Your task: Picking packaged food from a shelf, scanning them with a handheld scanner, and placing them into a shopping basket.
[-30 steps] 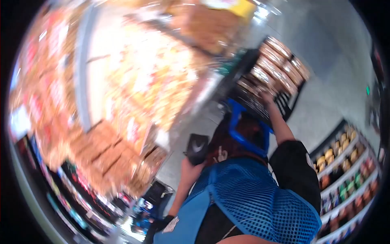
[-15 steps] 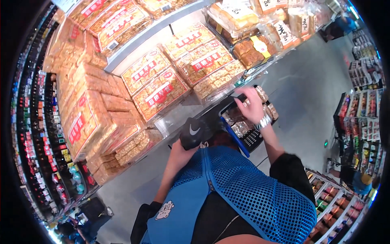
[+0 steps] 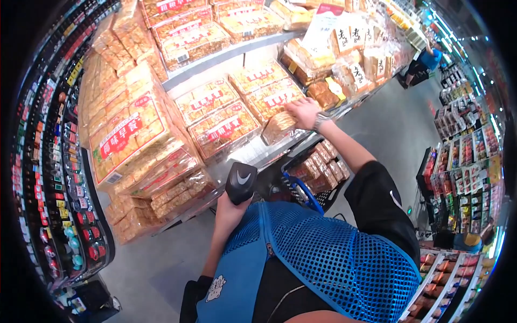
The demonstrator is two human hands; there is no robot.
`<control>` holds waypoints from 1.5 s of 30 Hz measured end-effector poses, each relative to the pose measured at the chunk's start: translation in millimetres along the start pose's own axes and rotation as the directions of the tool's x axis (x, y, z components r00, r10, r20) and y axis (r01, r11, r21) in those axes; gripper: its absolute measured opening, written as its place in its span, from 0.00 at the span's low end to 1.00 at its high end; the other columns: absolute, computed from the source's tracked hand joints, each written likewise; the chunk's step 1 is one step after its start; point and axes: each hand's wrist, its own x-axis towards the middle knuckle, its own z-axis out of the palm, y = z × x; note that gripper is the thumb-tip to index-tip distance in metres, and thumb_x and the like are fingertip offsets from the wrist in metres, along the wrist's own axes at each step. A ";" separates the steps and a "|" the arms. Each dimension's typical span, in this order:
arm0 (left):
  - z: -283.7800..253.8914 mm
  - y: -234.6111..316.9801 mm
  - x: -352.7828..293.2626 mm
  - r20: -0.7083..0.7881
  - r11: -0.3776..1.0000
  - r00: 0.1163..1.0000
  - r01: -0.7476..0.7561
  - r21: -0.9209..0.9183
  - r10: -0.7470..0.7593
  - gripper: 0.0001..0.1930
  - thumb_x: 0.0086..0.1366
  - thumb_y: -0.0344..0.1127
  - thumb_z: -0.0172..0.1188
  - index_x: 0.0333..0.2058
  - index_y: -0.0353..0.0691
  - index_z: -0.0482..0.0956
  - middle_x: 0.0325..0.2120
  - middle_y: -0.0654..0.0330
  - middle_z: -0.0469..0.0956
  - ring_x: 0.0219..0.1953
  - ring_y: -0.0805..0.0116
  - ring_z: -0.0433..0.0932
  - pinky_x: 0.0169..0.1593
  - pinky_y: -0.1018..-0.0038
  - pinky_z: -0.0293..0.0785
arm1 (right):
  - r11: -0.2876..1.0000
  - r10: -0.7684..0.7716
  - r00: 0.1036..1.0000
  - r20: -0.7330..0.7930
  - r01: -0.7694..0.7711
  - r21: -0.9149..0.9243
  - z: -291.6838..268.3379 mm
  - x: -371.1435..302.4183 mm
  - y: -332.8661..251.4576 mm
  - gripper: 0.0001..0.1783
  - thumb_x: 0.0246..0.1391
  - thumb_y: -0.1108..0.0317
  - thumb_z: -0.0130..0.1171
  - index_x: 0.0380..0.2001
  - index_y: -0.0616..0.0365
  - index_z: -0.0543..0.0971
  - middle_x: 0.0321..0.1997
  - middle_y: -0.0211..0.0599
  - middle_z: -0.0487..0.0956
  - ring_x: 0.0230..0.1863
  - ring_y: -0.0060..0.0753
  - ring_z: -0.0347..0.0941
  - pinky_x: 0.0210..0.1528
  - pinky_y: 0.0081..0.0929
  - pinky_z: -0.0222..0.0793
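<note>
My right hand (image 3: 306, 112), with a pale bracelet at its wrist, reaches out to the display shelf. Its fingers curl over the end of a clear-wrapped pack of pastry pieces (image 3: 280, 128), which sits tilted at the shelf's front edge. Close to my body, my left hand (image 3: 230, 212) is closed around a black object (image 3: 240, 183) with a pale curved mark; its kind is unclear. Below my right forearm stands a dark shopping basket (image 3: 307, 196) with a blue handle, holding several wrapped pastry packs (image 3: 322, 168).
Pastry packs with red labels (image 3: 225, 128) lie in rows beside a tall stack (image 3: 134, 132) on the left. Loaves of bread (image 3: 323, 92) and a price sign (image 3: 322, 24) are farther right. A person in blue (image 3: 429, 59) stands far down the aisle.
My right hand has moved up and left from over the basket to the pastry pack at the shelf edge. My left hand still holds the black object. The view has shifted.
</note>
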 end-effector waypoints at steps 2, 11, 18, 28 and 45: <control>-7.9 -0.1 5.3 0.016 0.998 0.998 -0.066 -0.011 0.066 0.17 0.60 0.31 0.69 0.46 0.33 0.79 0.37 0.61 0.83 0.40 0.75 0.77 0.47 0.73 0.73 | 0.960 0.162 0.987 -0.007 -0.156 0.232 -24.4 -17.8 27.0 0.39 0.38 0.51 0.77 0.55 0.45 0.73 0.50 0.33 0.78 0.54 0.42 0.72 0.60 0.45 0.63; -19.2 81.9 5.1 0.277 0.972 0.942 -0.143 -0.188 0.192 0.22 0.51 0.23 0.70 0.47 0.33 0.78 0.40 0.57 0.83 0.43 0.73 0.80 0.48 0.71 0.75 | -0.385 0.545 0.812 -0.211 0.466 0.797 -43.8 -117.4 19.5 0.29 0.63 0.51 0.57 0.62 0.55 0.68 0.58 0.36 0.76 0.59 0.33 0.73 0.63 0.39 0.67; -3.5 89.0 16.0 0.464 0.960 0.852 -0.140 -0.245 0.242 0.42 0.47 0.22 0.72 0.62 0.34 0.64 0.54 0.53 0.75 0.55 0.68 0.74 0.58 0.69 0.71 | -0.772 0.472 0.876 -0.099 0.465 0.433 -18.5 -130.0 -45.4 0.28 0.69 0.48 0.42 0.59 0.60 0.71 0.54 0.45 0.80 0.51 0.41 0.79 0.53 0.41 0.77; 13.7 91.6 30.4 0.549 0.956 0.783 -0.254 -0.147 0.293 0.46 0.46 0.18 0.71 0.65 0.31 0.58 0.58 0.49 0.69 0.61 0.64 0.69 0.61 0.68 0.70 | -0.831 0.396 0.824 0.406 0.135 0.539 15.2 -202.6 -20.2 0.24 0.64 0.51 0.57 0.52 0.61 0.76 0.46 0.38 0.84 0.40 0.28 0.83 0.42 0.27 0.82; 133.6 44.5 94.8 0.228 0.856 0.913 0.199 0.477 -0.339 0.11 0.58 0.26 0.68 0.40 0.31 0.82 0.32 0.59 0.84 0.37 0.75 0.80 0.45 0.74 0.75 | -0.623 0.781 -0.011 0.624 -0.072 0.779 274.0 -375.4 34.4 0.37 0.44 0.72 0.75 0.58 0.54 0.71 0.52 0.31 0.79 0.54 0.30 0.75 0.57 0.34 0.71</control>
